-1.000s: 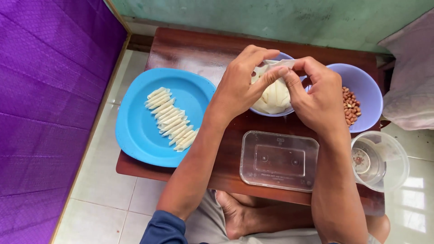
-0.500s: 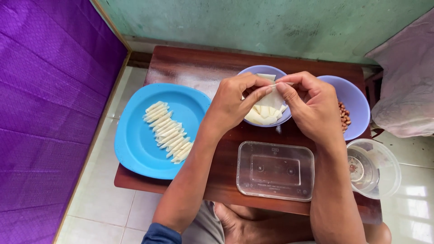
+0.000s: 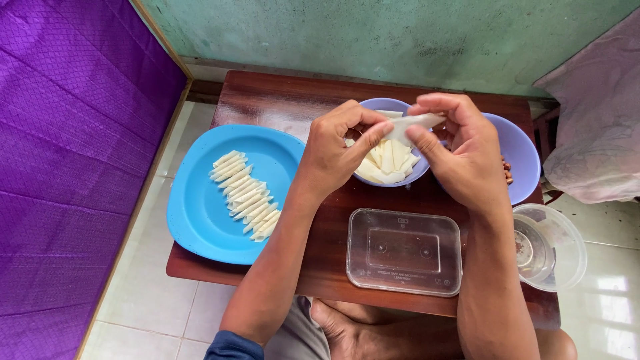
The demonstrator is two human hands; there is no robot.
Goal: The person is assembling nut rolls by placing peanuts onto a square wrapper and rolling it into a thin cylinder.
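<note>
Rolling wrappers, roughly a plate-row in

I have both hands over the middle bowl: my left hand point(image 3: 337, 150) pinches one end of a pale wrapper strip point(image 3: 413, 123) between thumb and fingers, and my right hand point(image 3: 460, 157) grips the other end, so the strip is held in the air just above the purple bowl of cut strips point(image 3: 390, 160). On the blue plate point(image 3: 200, 220) I count a slanted row of finished white rolls point(image 3: 247, 197), over a dozen, lying side by side. The bowl holds a fair heap of unrolled strips, so I judge plenty is left. A second purple bowl point(image 3: 523, 157) with peanuts point(image 3: 508, 172) sits behind my right hand, mostly hidden. The clear plastic lid point(image 3: 404, 251) on the wooden table point(image 3: 267, 100) lies bare.
</note>
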